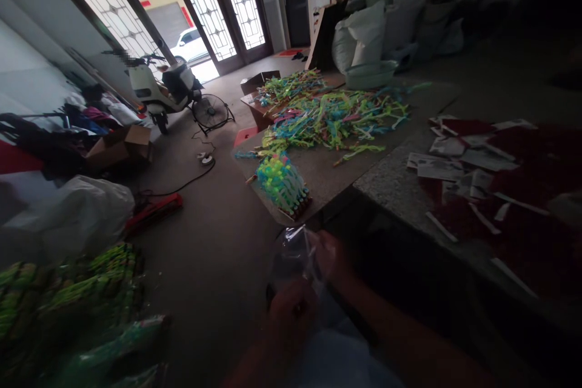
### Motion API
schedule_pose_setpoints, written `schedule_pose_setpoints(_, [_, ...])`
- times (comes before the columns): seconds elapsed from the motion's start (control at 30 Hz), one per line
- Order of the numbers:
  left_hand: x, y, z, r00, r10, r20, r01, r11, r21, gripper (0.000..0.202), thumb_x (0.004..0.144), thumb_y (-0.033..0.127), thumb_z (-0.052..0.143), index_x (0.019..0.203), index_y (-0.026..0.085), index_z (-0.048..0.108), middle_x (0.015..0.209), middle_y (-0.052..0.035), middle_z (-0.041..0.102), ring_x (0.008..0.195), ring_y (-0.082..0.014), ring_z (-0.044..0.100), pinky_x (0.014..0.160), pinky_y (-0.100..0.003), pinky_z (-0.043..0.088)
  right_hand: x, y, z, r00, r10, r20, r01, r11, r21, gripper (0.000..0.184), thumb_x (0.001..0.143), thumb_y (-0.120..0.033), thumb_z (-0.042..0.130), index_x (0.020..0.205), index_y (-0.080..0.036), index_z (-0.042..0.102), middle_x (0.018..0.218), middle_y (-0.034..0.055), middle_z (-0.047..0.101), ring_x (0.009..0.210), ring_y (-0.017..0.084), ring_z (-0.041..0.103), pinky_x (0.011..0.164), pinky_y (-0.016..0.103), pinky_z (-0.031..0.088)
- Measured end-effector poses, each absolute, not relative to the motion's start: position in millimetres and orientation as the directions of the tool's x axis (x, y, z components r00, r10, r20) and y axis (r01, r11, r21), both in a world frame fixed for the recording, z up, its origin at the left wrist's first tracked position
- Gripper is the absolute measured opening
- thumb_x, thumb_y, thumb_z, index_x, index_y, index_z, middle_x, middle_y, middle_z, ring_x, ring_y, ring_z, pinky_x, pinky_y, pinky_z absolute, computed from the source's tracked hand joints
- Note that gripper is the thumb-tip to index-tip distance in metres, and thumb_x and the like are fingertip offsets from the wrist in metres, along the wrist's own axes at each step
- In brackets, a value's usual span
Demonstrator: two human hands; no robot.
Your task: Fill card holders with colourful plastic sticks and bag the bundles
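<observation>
Between my two hands is a clear plastic bag (pixel 293 248), its shiny upper edge catching the light. My left hand (pixel 293 309) has its fingers curled on the bag's near side. On the far right side of the same bag, my right hand (pixel 328 253) grips the film. Just beyond the hands, on the table corner, stands a bundle of green, yellow and blue strand-like pieces (pixel 279 185) packed side by side. Farther back lies a loose heap of similar colourful strands (pixel 331 118). Dim light hides the finger details.
Cards and dark red packets (pixel 468 157) are spread at right. Bagged green pieces (pixel 91 285) lie at lower left near a cardboard box (pixel 120 145). A basin (pixel 370 74) and white sacks (pixel 361 36) stand behind the table. A scooter (pixel 159 88) and a fan (pixel 211 112) are near the door.
</observation>
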State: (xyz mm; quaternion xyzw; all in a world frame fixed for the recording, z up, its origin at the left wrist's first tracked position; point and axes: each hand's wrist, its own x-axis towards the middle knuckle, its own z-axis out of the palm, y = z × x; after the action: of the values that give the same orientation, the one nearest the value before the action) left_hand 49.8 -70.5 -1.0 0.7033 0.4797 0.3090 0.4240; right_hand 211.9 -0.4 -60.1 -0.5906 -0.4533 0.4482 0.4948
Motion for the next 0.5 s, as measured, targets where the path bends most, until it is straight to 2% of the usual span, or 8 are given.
schedule_pose_setpoints(0.07, [47, -69, 1, 0.228, 0.974, 0.004, 0.370, -0.091, 0.924, 0.015, 0.083, 0.032, 0.069, 0.074, 0.020, 0.069, 0.085, -0.0060, 0.070, 0.077, -0.0181, 0.062, 0.068, -0.026, 0.047, 216, -4, -58, 0.208, 0.978, -0.009, 0.228, -0.057, -0.972, 0.039, 0.095, -0.056, 0.053, 0.076, -0.023, 0.057, 0.075, 0.0043, 0.065, 0.076, 0.020, 0.060, 0.069, 0.028, 0.044])
schedule_pose_setpoints(0.13, [40, -62, 4, 0.036, 0.995, -0.098, 0.282, 0.084, 0.956, 0.025, 0.081, 0.044, 0.073, 0.079, 0.020, 0.069, 0.078, -0.0029, 0.067, 0.069, -0.0156, 0.059, 0.062, -0.024, 0.046, 220, -8, -58, 0.179, 0.983, 0.031, 0.437, -0.051, -0.898, 0.033, 0.096, -0.052, 0.057, 0.085, -0.022, 0.064, 0.082, 0.0055, 0.069, 0.079, 0.020, 0.064, 0.071, 0.027, 0.043])
schedule_pose_setpoints(0.2, [32, -53, 10, -0.115, 0.967, -0.228, 0.129, 0.242, 0.962, 0.034, 0.077, 0.050, 0.078, 0.084, 0.019, 0.067, 0.071, 0.0010, 0.063, 0.061, -0.0119, 0.054, 0.057, -0.021, 0.043, 222, -9, -59, 0.138, 0.990, 0.008, 0.647, -0.084, -0.758, 0.028, 0.100, -0.047, 0.055, 0.096, -0.021, 0.067, 0.085, 0.0071, 0.073, 0.078, 0.020, 0.067, 0.070, 0.027, 0.041])
schedule_pose_setpoints(0.27, [26, -47, 16, -0.163, 0.931, -0.326, -0.034, 0.325, 0.945, 0.037, 0.074, 0.049, 0.082, 0.085, 0.019, 0.065, 0.071, 0.0025, 0.063, 0.060, -0.0104, 0.054, 0.056, -0.019, 0.043, 223, -7, -60, 0.116, 0.991, -0.060, 0.773, -0.128, -0.622, 0.027, 0.101, -0.043, 0.055, 0.102, -0.019, 0.068, 0.090, 0.0105, 0.075, 0.079, 0.021, 0.070, 0.068, 0.027, 0.039])
schedule_pose_setpoints(0.33, [21, -47, 22, -0.139, 0.904, -0.404, -0.138, 0.386, 0.912, 0.037, 0.072, 0.045, 0.084, 0.085, 0.019, 0.062, 0.074, 0.0024, 0.064, 0.063, -0.0103, 0.056, 0.057, -0.019, 0.043, 223, -4, -60, 0.125, 0.984, -0.130, 0.818, -0.176, -0.547, 0.029, 0.101, -0.043, 0.057, 0.102, -0.017, 0.069, 0.094, 0.0146, 0.076, 0.082, 0.024, 0.072, 0.067, 0.028, 0.039])
schedule_pose_setpoints(0.37, [20, -49, 24, -0.116, 0.894, -0.432, -0.171, 0.410, 0.896, 0.036, 0.071, 0.044, 0.084, 0.085, 0.020, 0.061, 0.073, 0.0028, 0.064, 0.062, -0.0099, 0.056, 0.056, -0.018, 0.042, 222, -3, -60, 0.137, 0.978, -0.160, 0.813, -0.203, -0.546, 0.031, 0.100, -0.045, 0.058, 0.100, -0.017, 0.070, 0.094, 0.0159, 0.076, 0.083, 0.025, 0.072, 0.067, 0.029, 0.039])
schedule_pose_setpoints(0.5, [16, -68, 22, 0.061, 0.869, -0.492, -0.177, 0.494, 0.851, 0.038, 0.071, 0.041, 0.086, 0.080, 0.020, 0.056, 0.065, 0.0058, 0.055, 0.053, -0.0062, 0.045, 0.051, -0.017, 0.035, 222, 5, -58, 0.181, 0.962, -0.204, 0.655, -0.273, -0.704, 0.037, 0.098, -0.049, 0.057, 0.089, -0.016, 0.072, 0.088, 0.0144, 0.076, 0.081, 0.024, 0.071, 0.063, 0.028, 0.038])
